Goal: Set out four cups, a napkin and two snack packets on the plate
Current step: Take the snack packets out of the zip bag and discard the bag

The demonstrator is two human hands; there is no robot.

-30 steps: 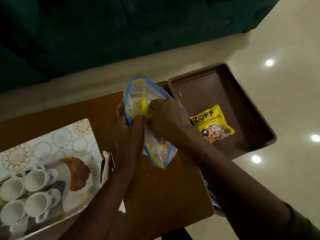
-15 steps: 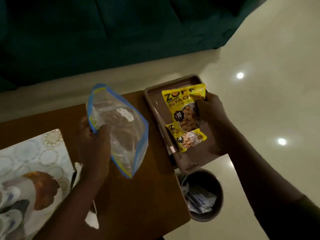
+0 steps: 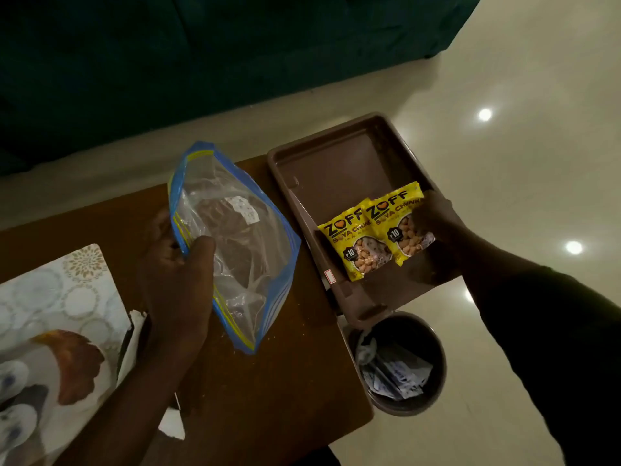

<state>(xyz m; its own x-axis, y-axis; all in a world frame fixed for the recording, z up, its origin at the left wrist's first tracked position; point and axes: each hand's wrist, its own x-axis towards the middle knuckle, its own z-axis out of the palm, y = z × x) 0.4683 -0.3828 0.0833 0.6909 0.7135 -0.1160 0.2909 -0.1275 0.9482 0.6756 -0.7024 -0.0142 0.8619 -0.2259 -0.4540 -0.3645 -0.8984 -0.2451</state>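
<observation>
Two yellow snack packets lie side by side in the brown tray (image 3: 339, 163) at the table's right end. The first packet (image 3: 353, 243) rests flat on the left. My right hand (image 3: 437, 215) still grips the right edge of the second packet (image 3: 395, 220), which is down on the tray floor. Over the table's middle, my left hand (image 3: 178, 274) holds a clear zip bag (image 3: 242, 243) with blue edges by its opening; the bag looks empty. White cups (image 3: 13, 378) sit on a patterned plate (image 3: 74, 290) at the far left, partly cut off. A white napkin (image 3: 134, 334) lies beside the plate.
A round bin (image 3: 433, 361) with crumpled wrappers stands on the floor just below the tray's near end. The brown table (image 3: 268, 381) carries crumbs. A dark green sofa (image 3: 201, 55) runs along the far side. The glossy floor reflects ceiling lights.
My right hand pulled a yellow packet out of the zip bag, carried it right and lowered it beside the first packet in the tray. The left hand kept hold of the bag.
</observation>
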